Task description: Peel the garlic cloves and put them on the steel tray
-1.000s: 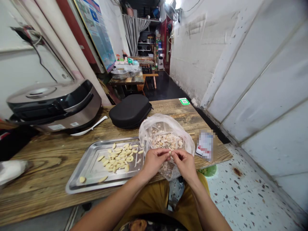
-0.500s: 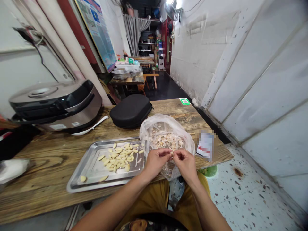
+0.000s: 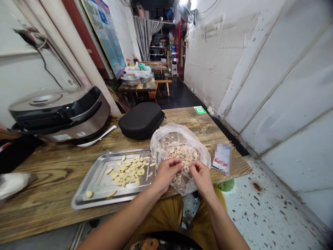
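My left hand (image 3: 168, 173) is closed in a pinch above the plastic bag, a small pale garlic clove (image 3: 183, 163) just showing at the fingertips. A short gap away, my right hand (image 3: 202, 176) also has thumb and finger pressed together; whatever is in that pinch is too small to make out. Beneath both hands lies the open clear plastic bag (image 3: 160, 133), holding a heap of pinkish-white garlic skins (image 3: 179, 151). To the left, a metal tray (image 3: 91, 180) carries many peeled garlic cloves (image 3: 127, 172), mostly gathered toward its right half.
Behind the tray are a rice cooker (image 3: 59, 111), a white spoon-like utensil (image 3: 99, 137) and a black zip case (image 3: 140, 119). A phone-like item (image 3: 222, 158), partly blurred out, lies right of the bag near the edge of the wooden table (image 3: 47, 208). A white bundle (image 3: 14, 184) sits far left.
My hands have moved apart from fingertips touching, leaving a small gap between them. The bag, tray and other things stay in place.
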`<action>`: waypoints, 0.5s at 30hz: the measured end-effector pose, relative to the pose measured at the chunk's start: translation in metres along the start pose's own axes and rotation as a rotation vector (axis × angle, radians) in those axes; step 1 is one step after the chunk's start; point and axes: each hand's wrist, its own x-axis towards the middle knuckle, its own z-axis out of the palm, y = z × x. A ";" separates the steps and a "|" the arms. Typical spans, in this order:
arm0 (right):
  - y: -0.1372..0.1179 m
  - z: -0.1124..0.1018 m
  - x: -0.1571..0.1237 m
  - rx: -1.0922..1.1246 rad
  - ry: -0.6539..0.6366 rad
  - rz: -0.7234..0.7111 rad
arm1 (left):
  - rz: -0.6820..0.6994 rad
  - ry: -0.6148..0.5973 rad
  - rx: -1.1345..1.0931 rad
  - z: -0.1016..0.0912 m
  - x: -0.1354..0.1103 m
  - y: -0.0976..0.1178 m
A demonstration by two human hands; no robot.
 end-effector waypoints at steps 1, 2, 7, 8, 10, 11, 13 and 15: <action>0.000 0.000 0.001 -0.044 0.000 -0.022 | -0.012 0.001 -0.019 0.000 0.001 0.000; 0.000 -0.001 0.003 -0.100 0.002 -0.055 | -0.033 -0.008 -0.050 -0.001 0.001 -0.001; -0.007 -0.002 0.008 -0.323 -0.050 -0.228 | -0.122 -0.110 -0.188 -0.002 0.003 -0.002; -0.008 -0.001 0.007 -0.295 -0.095 -0.233 | -0.102 -0.111 -0.179 -0.002 0.003 -0.003; -0.009 0.004 0.002 -0.206 -0.166 -0.226 | -0.065 -0.112 -0.144 -0.002 0.002 -0.002; -0.008 0.006 -0.002 -0.171 -0.188 -0.221 | -0.062 -0.116 -0.131 -0.004 0.001 -0.001; -0.006 0.009 -0.009 -0.156 -0.216 -0.210 | -0.078 -0.121 -0.125 -0.011 -0.003 0.002; -0.003 0.005 -0.011 -0.187 -0.249 -0.201 | -0.077 -0.094 -0.111 -0.026 -0.006 0.007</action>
